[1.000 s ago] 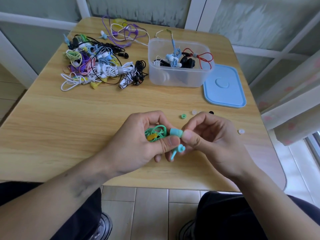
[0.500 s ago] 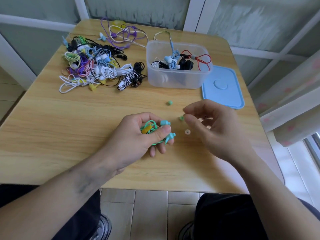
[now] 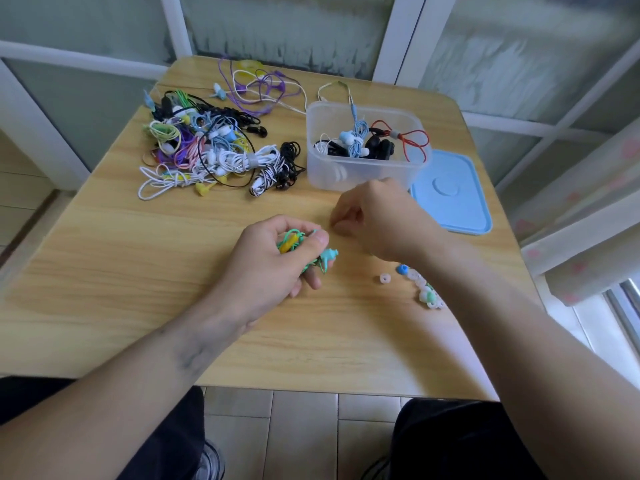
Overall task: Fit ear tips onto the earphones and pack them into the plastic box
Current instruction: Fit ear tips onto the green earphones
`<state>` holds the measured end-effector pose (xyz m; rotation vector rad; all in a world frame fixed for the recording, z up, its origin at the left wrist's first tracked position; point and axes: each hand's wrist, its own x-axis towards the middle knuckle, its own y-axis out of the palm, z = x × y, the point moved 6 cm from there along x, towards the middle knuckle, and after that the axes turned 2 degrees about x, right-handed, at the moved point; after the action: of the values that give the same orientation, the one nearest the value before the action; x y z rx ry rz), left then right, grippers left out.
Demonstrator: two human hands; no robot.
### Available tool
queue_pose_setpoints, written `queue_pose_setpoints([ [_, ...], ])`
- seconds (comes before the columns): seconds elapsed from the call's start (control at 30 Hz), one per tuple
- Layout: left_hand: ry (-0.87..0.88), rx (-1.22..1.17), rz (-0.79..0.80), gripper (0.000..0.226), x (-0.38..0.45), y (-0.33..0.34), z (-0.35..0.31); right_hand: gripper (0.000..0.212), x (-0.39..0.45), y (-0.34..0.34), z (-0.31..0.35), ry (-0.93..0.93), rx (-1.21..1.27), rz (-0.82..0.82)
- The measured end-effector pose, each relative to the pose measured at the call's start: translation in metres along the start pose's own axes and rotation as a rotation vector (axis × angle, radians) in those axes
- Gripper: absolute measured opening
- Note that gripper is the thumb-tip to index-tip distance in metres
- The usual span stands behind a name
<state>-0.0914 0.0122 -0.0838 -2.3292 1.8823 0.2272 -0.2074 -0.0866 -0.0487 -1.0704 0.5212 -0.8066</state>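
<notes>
Head view, wooden table [image 3: 104, 271] w/ the clear plastic box [image 3: 367, 157] taken as ref. landmark.

Left hand [image 3: 273, 265]: sitting well in front of the box, toward the near edge; fingers and thumb curling round a bundled green earphone [image 3: 294, 242] w/ a yellow tie round the cord. One teal earbud [image 3: 329, 254] is sticking out past the thumb on the hand's right side.

Right hand [image 3: 374, 220]: hovering just in front of the box's near wall, knuckles up, fingertips [image 3: 337, 225] bunching together and pointing down at the tabletop. Image is motion-blurred here; whether an ear tip is being pinched cannot be told.

Box: standing lidless, holding several packed earphones, i.e. pale-blue, black, white and red-corded sets; a cord w/ plug is hanging over its far rim. The blue lid [image 3: 450, 192] is lying flat on the table, touching or just beside the box's right side.

Loose ear tips [image 3: 427, 292]: lying in a small cluster in front of and right of the box, partly under the right forearm; mostly translucent, w/ one blue tip [image 3: 401, 270] and one single translucent tip [image 3: 384, 278] apart on the cluster's left.

Unsorted earphone pile [image 3: 211, 154]: lying left of the box, a tangle of white, black, purple, green, yellow and striped cords; a purple-and-white set [image 3: 256, 84] is spreading behind it, toward the far-left of the box.
</notes>
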Motion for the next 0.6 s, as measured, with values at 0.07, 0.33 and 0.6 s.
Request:
queue_pose_setpoints([
  [0.07, 0.012, -0.007, 0.008, 0.013, -0.001, 0.0, 0.0, 0.012, -0.005, -0.001, -0.004, -0.002, 0.012, -0.037],
  [0.33, 0.064, -0.094, 0.046, 0.014, -0.005, 0.005, -0.004, 0.025, -0.015, -0.009, -0.015, 0.032, 0.044, -0.094],
  [0.6, 0.104, -0.198, 0.078, 0.017, -0.014, 0.014, -0.008, 0.016, -0.078, -0.011, -0.001, 0.156, 1.091, -0.227],
])
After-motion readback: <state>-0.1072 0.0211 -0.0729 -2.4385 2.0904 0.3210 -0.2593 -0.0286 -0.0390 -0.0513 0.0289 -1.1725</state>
